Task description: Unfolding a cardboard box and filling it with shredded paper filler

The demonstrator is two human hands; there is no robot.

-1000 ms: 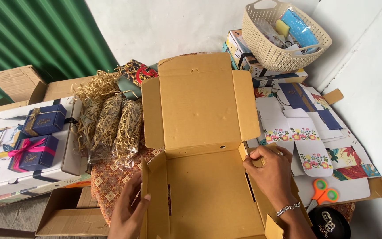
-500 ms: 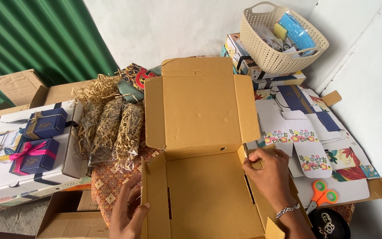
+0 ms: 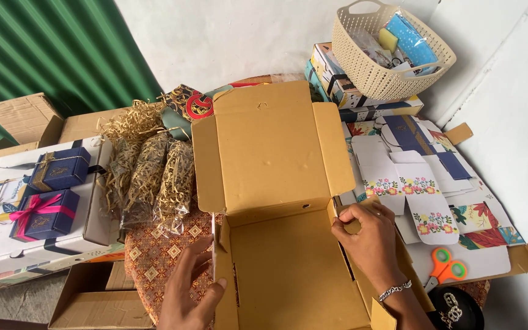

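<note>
Both hands work the same cardboard mailer box [image 3: 276,201], which fills the middle and lower middle of the head view with its lid flap standing open toward the top of the frame. Left hand [image 3: 190,287], at the lower left of the box, has its grip closed narrowly on the box's upright left side wall, fingers [image 3: 206,250] laid along the outside of the wall and the thumb tip at its edge. Right hand [image 3: 368,241], at the right of the box just below the hinge line, pinches the top of the right side wall between bent fingers and thumb; a thin bracelet [image 3: 395,291] sits on that wrist. So the box lies directly between the two grips, its open tray spreading from them toward the bottom edge of the frame.

Under the box, a patterned orange cloth [image 3: 157,256] covers the counter. Left of the lid lie clear bags of straw-coloured paper shred [image 3: 154,180], and further left, at the frame's left edge, two dark blue gift boxes [image 3: 53,189] rest on a white box, one tied with a pink ribbon. Right of the box, flat printed cartons with flower borders [image 3: 417,189] are spread out, with orange-and-green scissors [image 3: 444,272] near the lower right. A cream woven basket [image 3: 392,52] sits on stacked boxes in the upper right.
</note>
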